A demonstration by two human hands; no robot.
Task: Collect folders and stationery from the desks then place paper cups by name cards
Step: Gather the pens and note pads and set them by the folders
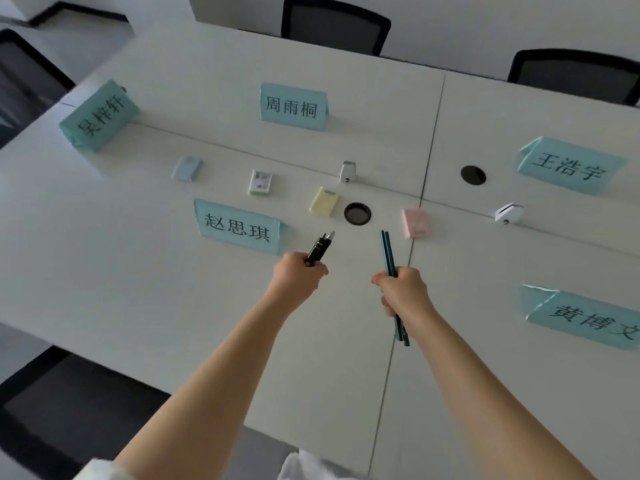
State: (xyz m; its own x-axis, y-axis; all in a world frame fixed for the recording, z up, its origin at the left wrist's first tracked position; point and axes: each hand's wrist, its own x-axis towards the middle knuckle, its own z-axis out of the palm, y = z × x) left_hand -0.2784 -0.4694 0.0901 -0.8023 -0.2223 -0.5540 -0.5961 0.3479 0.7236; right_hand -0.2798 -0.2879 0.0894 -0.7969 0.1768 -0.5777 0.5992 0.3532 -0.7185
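Observation:
My left hand [298,276] is closed around a bundle of black pens [319,248] that point away from me. My right hand [401,292] grips a few dark blue pencils [388,251], which stick out above and below the fist. Both hands hover over the white table [138,271]. Several small sticky-note pads lie beyond them: a blue pad [187,168], a white-green pad [260,182], a yellow pad [324,201] and a pink pad [417,222]. Two white pencil sharpeners [347,171] [507,213] stand further back.
Several light blue name cards stand on the table, the nearest one [239,226] just left of my left hand, another [585,320] at the right. Two round black cable holes [357,213] [473,174] sit in the tabletop. Black chairs [334,26] stand around the table.

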